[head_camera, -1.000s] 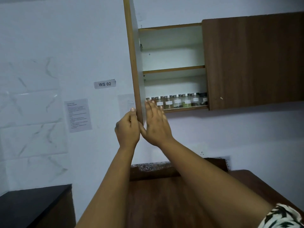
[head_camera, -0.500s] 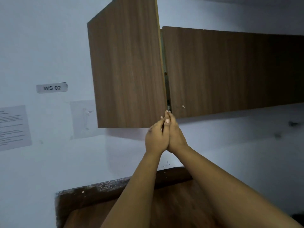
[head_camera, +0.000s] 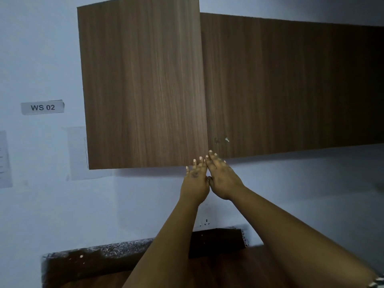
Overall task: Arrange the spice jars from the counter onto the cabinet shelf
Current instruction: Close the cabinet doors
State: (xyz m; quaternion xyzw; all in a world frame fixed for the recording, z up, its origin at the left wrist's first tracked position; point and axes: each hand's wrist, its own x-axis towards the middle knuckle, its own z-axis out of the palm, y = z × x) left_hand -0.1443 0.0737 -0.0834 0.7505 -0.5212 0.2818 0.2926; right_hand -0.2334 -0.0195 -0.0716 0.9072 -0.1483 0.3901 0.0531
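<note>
Spice jars are not visible now; presumably they stand behind the brown wood-grain cabinet door (head_camera: 143, 84), so I cannot confirm where they are. The left hand (head_camera: 195, 179) and the right hand (head_camera: 223, 179) both lie open, with straight fingers pressing the door's lower corner at 5 o'clock. The door sits almost flush with the darker right door (head_camera: 291, 86) at 3 o'clock. I judge the arranging done, with only the closing left.

Head view, tilted up, close to cabinet doors (head_camera: 143, 84)
</note>
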